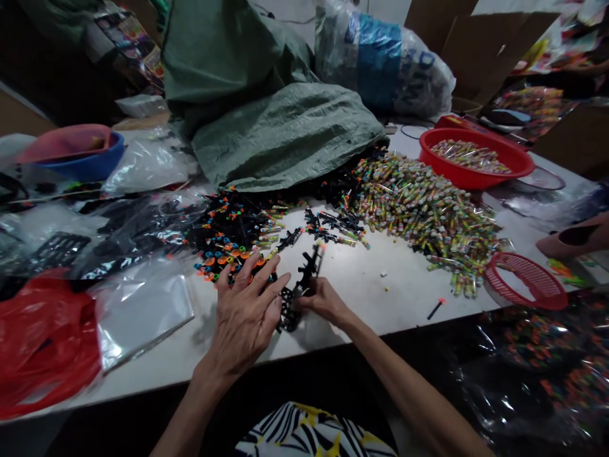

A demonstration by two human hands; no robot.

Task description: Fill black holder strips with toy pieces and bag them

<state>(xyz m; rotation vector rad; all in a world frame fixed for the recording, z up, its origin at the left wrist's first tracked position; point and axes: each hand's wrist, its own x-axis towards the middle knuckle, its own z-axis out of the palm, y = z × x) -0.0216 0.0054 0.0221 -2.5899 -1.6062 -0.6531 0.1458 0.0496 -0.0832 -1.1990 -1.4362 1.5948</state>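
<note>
On our left lies a crumpled red plastic bag (45, 346), and beyond it stands a blue plastic bowl with a pink rim (90, 158). Our left hand (245, 317) is spread, fingers fanned, just beside a jagged black plastic moulded piece (311, 266) and next to a heap of black pieces with orange and blue tips (228, 238). Our right hand (326, 299) pinches that piece, which stands tilted between our hands above the white table (375, 304). A close pinch, with the other hand near, seems the steadiest way to hold something so branched. To the right sits a large heap of multicoloured sticks (423, 216), with a round red plastic basin (476, 155) beyond. Our right fingertips hide the exact grip, and we cannot tell whether the left fingertips touch the piece. A pink shape (571, 236) cut off at the right edge is hard to make out.
</note>
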